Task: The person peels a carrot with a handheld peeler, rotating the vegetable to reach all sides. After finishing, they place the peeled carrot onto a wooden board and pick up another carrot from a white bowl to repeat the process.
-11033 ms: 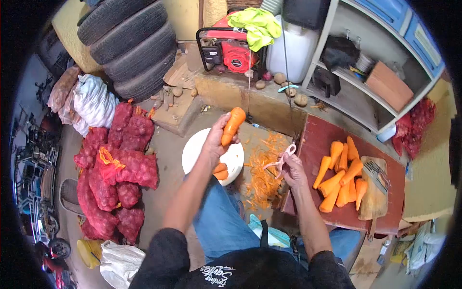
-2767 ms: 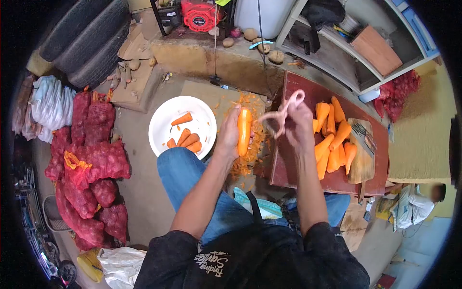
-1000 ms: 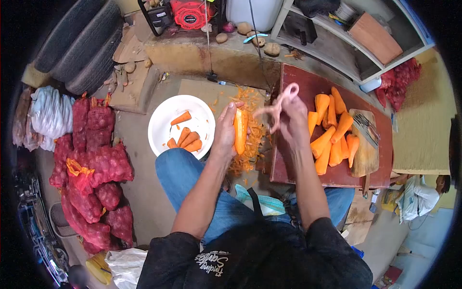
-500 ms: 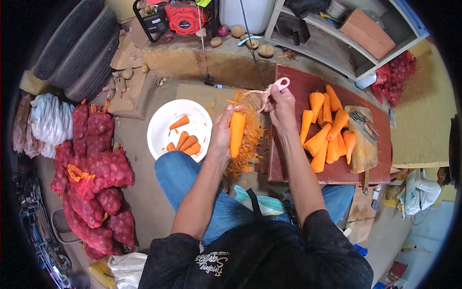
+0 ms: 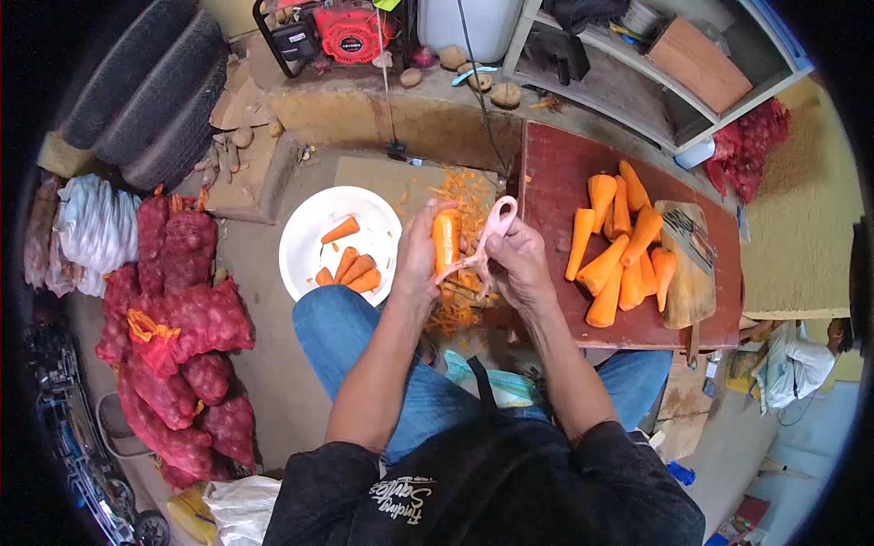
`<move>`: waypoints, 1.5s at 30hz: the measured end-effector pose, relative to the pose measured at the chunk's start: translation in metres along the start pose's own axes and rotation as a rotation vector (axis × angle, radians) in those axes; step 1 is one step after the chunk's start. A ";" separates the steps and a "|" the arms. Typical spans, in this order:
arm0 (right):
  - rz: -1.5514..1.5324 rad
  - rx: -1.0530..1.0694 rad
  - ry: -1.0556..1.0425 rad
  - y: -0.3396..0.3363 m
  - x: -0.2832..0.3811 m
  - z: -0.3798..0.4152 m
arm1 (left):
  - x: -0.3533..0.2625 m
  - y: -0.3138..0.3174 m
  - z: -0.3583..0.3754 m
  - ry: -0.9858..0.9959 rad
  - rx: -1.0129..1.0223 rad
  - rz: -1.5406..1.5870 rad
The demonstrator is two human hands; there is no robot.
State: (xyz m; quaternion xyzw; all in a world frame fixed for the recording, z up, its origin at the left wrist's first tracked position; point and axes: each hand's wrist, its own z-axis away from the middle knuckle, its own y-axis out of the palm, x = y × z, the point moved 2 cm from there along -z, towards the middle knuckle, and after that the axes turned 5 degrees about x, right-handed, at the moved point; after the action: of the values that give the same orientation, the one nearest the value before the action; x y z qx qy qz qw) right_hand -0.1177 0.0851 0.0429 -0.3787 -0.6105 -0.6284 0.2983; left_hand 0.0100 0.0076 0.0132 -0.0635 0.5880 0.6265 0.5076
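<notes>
My left hand (image 5: 420, 250) is closed round an orange carrot (image 5: 446, 238), held upright over a heap of orange peelings (image 5: 460, 314). In my right hand (image 5: 521, 264) is a pale pink peeler (image 5: 501, 218), its head close to the carrot's lower part; whether they touch is unclear. A white basin (image 5: 299, 215) on the left holds several carrot pieces (image 5: 358, 267). On the red table (image 5: 557, 155) to the right lie several peeled carrots (image 5: 628, 232), beside a wooden board (image 5: 685, 296) with a knife or similar tools (image 5: 689, 238) on it.
Red net sacks (image 5: 187, 318) lie at the left, below stacked tires (image 5: 146, 91). A red machine (image 5: 350, 38) stands on the ledge (image 5: 355, 123) at the back, with a metal shelf (image 5: 628, 77) further right. My knees flank the work area.
My right hand has come down and left with the peeler, from above and right of the carrot to beside its lower part. My left hand still holds the carrot, now slightly higher.
</notes>
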 end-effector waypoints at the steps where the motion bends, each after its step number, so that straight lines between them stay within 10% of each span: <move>1: 0.000 0.011 -0.021 -0.003 0.000 -0.007 | -0.002 0.003 0.001 0.018 0.006 -0.009; 35: -0.012 -0.089 -0.154 -0.058 0.023 -0.083 | 0.005 0.006 0.002 -0.109 0.081 0.072; 45: -0.110 0.022 0.102 -0.012 0.005 0.020 | 0.002 0.007 -0.002 0.013 -0.124 0.072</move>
State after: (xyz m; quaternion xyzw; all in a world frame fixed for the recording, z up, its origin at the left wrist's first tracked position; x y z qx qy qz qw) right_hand -0.1282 0.1060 0.0397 -0.3086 -0.6215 -0.6555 0.2980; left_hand 0.0031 0.0081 0.0156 -0.0776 0.5533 0.6792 0.4759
